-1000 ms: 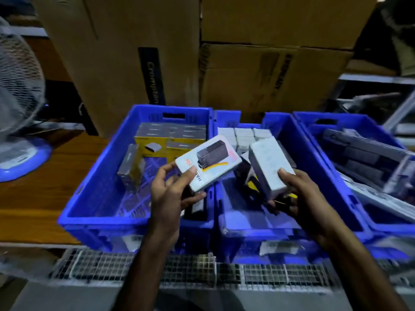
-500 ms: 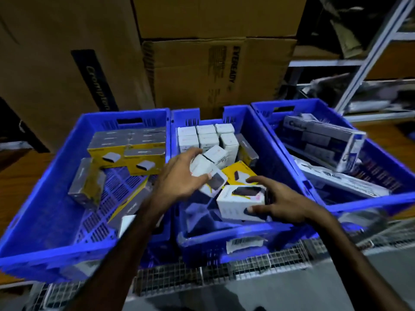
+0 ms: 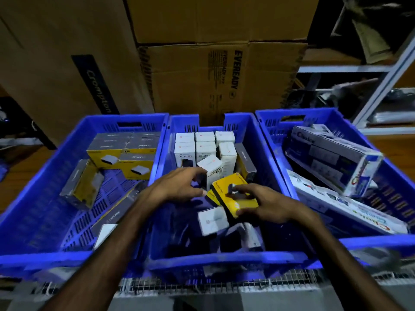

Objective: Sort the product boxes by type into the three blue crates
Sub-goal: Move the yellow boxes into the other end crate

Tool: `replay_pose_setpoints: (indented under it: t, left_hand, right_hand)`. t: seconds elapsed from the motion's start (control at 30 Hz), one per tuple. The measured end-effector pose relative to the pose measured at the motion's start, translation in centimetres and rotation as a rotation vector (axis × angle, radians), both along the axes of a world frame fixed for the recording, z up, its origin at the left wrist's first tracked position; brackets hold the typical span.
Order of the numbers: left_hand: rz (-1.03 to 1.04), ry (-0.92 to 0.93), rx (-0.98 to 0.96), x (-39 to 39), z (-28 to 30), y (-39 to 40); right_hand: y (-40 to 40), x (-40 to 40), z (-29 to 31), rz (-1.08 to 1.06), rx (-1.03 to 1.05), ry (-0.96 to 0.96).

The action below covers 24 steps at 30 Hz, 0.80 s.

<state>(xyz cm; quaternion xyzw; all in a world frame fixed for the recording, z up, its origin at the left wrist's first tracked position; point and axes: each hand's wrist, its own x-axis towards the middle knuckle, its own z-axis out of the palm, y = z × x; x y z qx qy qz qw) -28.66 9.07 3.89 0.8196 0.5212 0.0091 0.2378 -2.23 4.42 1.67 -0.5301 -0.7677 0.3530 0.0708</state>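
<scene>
Left crate (image 3: 67, 198) cut off at lower left of frame. Both forearms run out the bottom edge. Right hand (image 3: 267, 205) covers pt of the yellow box (image 3: 226, 189); print on it too small to read. Loose white box (image 3: 212, 219) at centre is motion-blurred, dark items below it can't be made out. Shelf (image 3: 370, 68) stuff upper right too dim to tell.

- The room is dim; the blue crates (image 3: 226, 258) glow oversaturated against murky surroundings.
- Light falls from above, brightest on the far cardboard cartons (image 3: 220, 81).
- The near wire shelf (image 3: 202, 286) and right-hand boxes (image 3: 332, 158) smear with motion blur.
- Wide-angle distortion bows the edges outward.
</scene>
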Motion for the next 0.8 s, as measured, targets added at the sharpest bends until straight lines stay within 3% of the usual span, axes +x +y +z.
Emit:
replay_pose_setpoints:
  t: [0.3,0.57,0.63,0.7,0.8]
  left_hand:
    - [0.021,-0.006,0.033,4.4,-3.8,2.0]
    - [0.043,0.037,0.05,6.2,-5.1,1.5]
    - [0.016,0.065,0.07,7.5,-5.5,1.3]
    - [-0.019,0.138,0.122,9.1,-6.5,1.3]
    - [-0.06,0.307,0.122,11.3,-7.7,1.9]
  right_hand:
    - [4.2,3.7,0.8,-0.05,0.293,0.073]
    - [6.4,4.3,0.3,-0.048,0.402,0.086]
    - [7.9,3.8,0.1,-0.019,0.491,-0.102]
    - [9.5,3.1,0.0,-0.024,0.564,-0.419]
    - [11.1,2.0,-0.5,-0.026,0.495,-0.695]
